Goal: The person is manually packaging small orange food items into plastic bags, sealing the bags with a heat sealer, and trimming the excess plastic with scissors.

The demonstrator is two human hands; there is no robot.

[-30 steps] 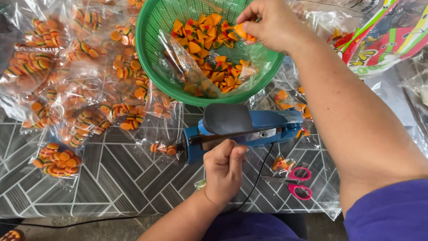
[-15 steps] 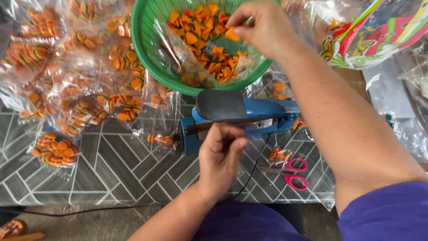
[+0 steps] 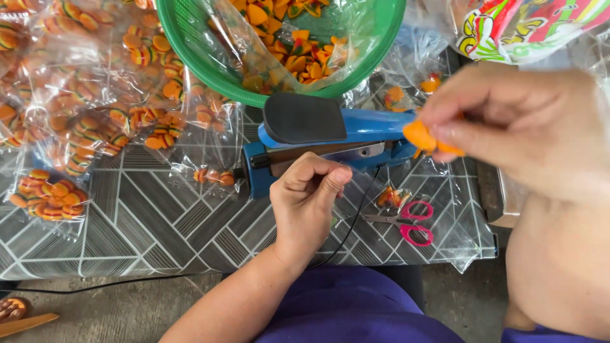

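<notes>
You are pinching orange candies [image 3: 424, 138] in your right hand [image 3: 521, 124] above the sealer [image 3: 330, 136], your left hand [image 3: 306, 200] gripping a clear bag [image 3: 356, 190] open to receive them near the table's [image 3: 159, 222] front edge.

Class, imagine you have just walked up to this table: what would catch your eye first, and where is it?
The right hand, close to the camera, pinches orange candies. Behind it a green basket of orange sweets sits at the top, above a blue bag sealer in the middle. The left hand is closed in front of the sealer, and packed candy bags pile up on the left.
</notes>
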